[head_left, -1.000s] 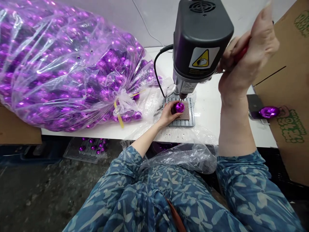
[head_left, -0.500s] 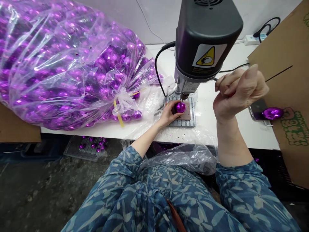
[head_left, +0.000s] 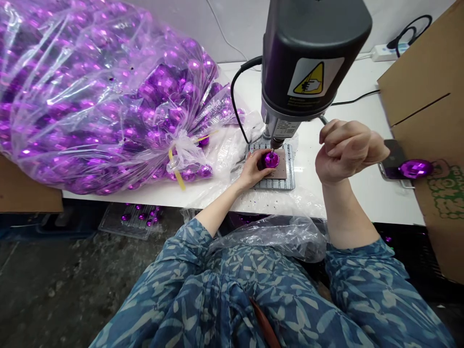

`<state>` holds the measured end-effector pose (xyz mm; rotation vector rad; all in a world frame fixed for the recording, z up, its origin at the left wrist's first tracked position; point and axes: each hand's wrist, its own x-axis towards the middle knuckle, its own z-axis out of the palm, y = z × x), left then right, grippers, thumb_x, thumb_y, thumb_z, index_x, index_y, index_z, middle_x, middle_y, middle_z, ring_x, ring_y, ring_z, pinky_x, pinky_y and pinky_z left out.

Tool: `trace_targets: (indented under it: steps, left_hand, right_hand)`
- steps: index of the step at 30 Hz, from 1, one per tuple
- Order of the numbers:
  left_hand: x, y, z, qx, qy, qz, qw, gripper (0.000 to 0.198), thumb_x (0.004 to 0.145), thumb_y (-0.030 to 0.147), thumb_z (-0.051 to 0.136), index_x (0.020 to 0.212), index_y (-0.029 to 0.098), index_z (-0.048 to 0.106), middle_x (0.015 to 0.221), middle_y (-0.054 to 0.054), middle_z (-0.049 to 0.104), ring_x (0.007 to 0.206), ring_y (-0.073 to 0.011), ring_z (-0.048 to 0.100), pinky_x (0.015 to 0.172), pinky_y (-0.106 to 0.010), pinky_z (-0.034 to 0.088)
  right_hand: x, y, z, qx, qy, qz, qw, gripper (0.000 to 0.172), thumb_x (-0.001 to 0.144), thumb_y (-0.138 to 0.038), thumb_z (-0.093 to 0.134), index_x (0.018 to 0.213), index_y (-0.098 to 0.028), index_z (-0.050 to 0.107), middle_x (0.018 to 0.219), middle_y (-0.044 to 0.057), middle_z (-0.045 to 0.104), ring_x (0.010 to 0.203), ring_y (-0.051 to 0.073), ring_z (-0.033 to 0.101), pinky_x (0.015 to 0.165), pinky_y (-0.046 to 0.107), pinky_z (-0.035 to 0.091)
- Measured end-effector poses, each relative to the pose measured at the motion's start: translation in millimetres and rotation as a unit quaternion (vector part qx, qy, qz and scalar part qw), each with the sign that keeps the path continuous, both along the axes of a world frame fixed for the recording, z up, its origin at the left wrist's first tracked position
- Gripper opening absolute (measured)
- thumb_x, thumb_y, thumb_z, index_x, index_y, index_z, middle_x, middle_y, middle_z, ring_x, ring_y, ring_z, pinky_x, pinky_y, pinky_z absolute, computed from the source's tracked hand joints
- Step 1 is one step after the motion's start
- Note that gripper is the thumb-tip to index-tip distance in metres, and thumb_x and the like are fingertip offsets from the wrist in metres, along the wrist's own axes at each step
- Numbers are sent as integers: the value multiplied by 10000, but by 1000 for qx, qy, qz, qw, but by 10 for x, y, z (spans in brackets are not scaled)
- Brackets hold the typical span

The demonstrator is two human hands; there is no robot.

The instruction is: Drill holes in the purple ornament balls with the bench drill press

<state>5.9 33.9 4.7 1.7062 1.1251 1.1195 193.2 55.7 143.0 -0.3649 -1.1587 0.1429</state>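
A black bench drill press (head_left: 315, 58) with a yellow warning label stands on the white table. Under its chuck (head_left: 277, 143), a shiny purple faceted bauble (head_left: 271, 160) sits on a brown board (head_left: 281, 170) over the grey drill base (head_left: 292, 181). Thumb and fingers of my left hand (head_left: 255, 166) grip the bauble from the left, and the bit reaches its top. My right hand (head_left: 350, 150) is closed round the drill press lever (head_left: 323, 119), of which only a short piece shows; the rest is hidden in the fist.
A large clear bag (head_left: 108, 96) of purple baubles fills the left of the table. On the right lie a phone (head_left: 393, 154) and a bauble (head_left: 415, 168) beside a cardboard box (head_left: 431, 125). Crumpled plastic (head_left: 275, 237) hangs at the front edge. A tray (head_left: 123, 227) of baubles is below.
My right hand has moved slightly down and left with the lever. My left hand still holds the bauble in place. The view has shifted slightly.
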Motion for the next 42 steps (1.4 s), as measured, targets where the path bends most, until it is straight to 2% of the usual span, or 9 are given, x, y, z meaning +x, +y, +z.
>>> trace_targets:
  steps: [6, 14, 20, 24, 28, 34, 36, 38, 42]
  left_hand:
    - [-7, -22, 31, 6, 2, -5, 1000, 605, 886, 326, 973, 1425, 285, 701, 1497, -128, 738, 1487, -393, 660, 1356, -690, 435]
    - [12, -2, 23, 1, -6, -3, 1000, 611, 855, 291, 993, 1398, 287, 712, 1474, -124, 755, 1460, -392, 678, 1346, -715, 434]
    - [0, 3, 9, -4, -13, -1, 1000, 671, 863, 329, 997, 1443, 271, 667, 1467, -135, 751, 1462, -382, 689, 1352, -700, 441]
    - [30, -100, -63, -13, -30, 65, 997, 774, 853, 363, 1012, 1475, 269, 562, 1458, -142, 727, 1408, -334, 732, 1250, -612, 582]
    - [-135, -579, -117, 122, 21, 187, 974, 650, 910, 469, 957, 1395, 261, 578, 1303, -119, 761, 1228, -299, 796, 1084, -534, 686]
    - [-814, -1838, -433, 383, 163, 19, 909, 581, 953, 513, 903, 1421, 279, 653, 1245, -133, 807, 990, -251, 851, 805, -366, 737]
    - [-942, -2159, -600, 278, 218, -45, 934, 485, 988, 572, 838, 1343, 271, 704, 1227, -133, 814, 987, -263, 865, 826, -389, 750]
    - [-957, -2345, -720, 55, 251, -64, 964, 501, 1041, 584, 747, 1417, 259, 688, 1331, -148, 794, 1139, -289, 859, 960, -433, 748]
    - [-789, -2311, -679, -270, 266, -84, 922, 788, 1017, 510, 774, 1692, 230, 482, 1620, -200, 661, 1483, -365, 720, 1242, -534, 620]
  right_hand:
    - [70, 51, -159, -53, -26, -19, 998, 824, 985, -868, 493, 574, -179, 305, 497, -12, 83, 443, 83, 159, 501, 333, 331]
    - [61, 5, -206, -23, -36, -18, 999, 821, 936, -849, 628, 549, -180, 353, 470, -17, 188, 417, 83, 245, 454, 349, 339]
    - [-142, -65, 603, -74, -10, -9, 997, 734, 1046, -732, 577, 618, -173, 368, 514, -36, 236, 431, 39, 288, 450, 265, 313]
    - [-166, 52, 1078, -193, -43, 49, 979, 883, 696, -1009, 638, 602, -220, 252, 468, -55, 257, 398, 69, 385, 388, 303, 260]
    - [-113, 135, 1113, -192, -53, 79, 977, 858, 681, -960, 655, 613, -218, 228, 458, -60, 233, 399, 77, 403, 382, 301, 251]
    - [-114, 148, 1069, -173, -25, 92, 980, 863, 708, -891, 735, 641, -215, 202, 462, -75, 191, 384, 61, 363, 357, 271, 205]
    - [-125, 154, 1081, -170, -23, 95, 981, 861, 707, -887, 743, 643, -215, 210, 462, -77, 196, 385, 59, 354, 355, 266, 200]
    - [-132, 162, 1088, -170, -21, 94, 981, 859, 690, -901, 749, 639, -220, 227, 461, -79, 215, 384, 57, 350, 354, 270, 206]
    - [-131, 174, 1084, -175, -19, 83, 981, 869, 667, -940, 734, 608, -223, 246, 447, -68, 266, 373, 59, 333, 358, 287, 188]
